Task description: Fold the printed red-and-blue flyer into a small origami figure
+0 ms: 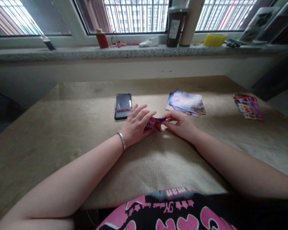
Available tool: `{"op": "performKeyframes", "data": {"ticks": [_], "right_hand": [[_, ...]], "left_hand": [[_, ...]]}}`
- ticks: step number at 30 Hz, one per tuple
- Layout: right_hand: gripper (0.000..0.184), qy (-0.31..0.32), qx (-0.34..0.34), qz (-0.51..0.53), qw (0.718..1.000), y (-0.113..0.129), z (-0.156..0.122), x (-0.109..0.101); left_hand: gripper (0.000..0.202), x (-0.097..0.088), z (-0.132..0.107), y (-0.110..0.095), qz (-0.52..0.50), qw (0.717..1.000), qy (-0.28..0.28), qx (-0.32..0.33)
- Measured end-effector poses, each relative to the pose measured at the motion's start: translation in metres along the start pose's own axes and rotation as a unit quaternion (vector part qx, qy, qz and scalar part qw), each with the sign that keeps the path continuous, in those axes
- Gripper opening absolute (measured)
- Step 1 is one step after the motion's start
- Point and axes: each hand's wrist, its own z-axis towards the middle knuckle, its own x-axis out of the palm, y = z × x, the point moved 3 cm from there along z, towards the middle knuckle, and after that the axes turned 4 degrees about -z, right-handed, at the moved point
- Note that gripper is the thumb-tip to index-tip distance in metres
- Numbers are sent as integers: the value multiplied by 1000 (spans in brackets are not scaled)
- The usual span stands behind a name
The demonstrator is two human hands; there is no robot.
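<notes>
A small red and blue printed packet (155,124), its right end spread into points, is held just above the tan table between both hands. My left hand (138,123), with a silver bracelet at the wrist, closes over its left part, the thumb low and the fingers on top. At the packet's right end, my right hand (180,124) pinches the upper corner between thumb and fingers. What the packet contains is hidden. Right behind my left fingertips lies a black phone (123,105). Beyond my right hand rests a loose pile of glossy printed cards (188,101).
Several pink and red packets (248,107) lie overlapped at the table's right side. Behind the table (62,127) runs a stone windowsill (74,54) holding a red lighter-like object (102,39), a dark lidded container (175,28) and a yellow block (215,40).
</notes>
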Motion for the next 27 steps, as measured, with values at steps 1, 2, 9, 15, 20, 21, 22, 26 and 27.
{"op": "performKeyframes", "data": {"ticks": [1, 2, 9, 15, 20, 21, 22, 26, 27], "right_hand": [[7, -4, 3, 1, 1000, 1, 0, 0], [8, -5, 6, 7, 1000, 2, 0, 0], [13, -17, 33, 79, 996, 3, -2, 3], [13, 4, 13, 70, 997, 10, -4, 0], [25, 34, -17, 50, 998, 12, -4, 2], [28, 33, -19, 43, 998, 12, -4, 3], [30, 30, -16, 39, 999, 11, -4, 4], [22, 11, -5, 36, 999, 10, -3, 9], [19, 6, -12, 32, 999, 10, -2, 9]], "left_hand": [[40, -1, 1, 0, -1, 1000, 3, -2], [35, -1, 1, 0, -3, 1000, 5, -5], [16, -4, 3, 1, -48, 998, -4, -32], [13, -7, 2, 0, -78, 995, -36, -44], [14, -9, 3, -1, -106, 990, -60, -69], [13, -9, 4, -1, -112, 989, -65, -73], [13, -9, 4, -1, -118, 988, -68, -76], [14, -7, 5, -2, -138, 985, -64, -84], [14, -7, 5, -2, -141, 984, -64, -83]]}}
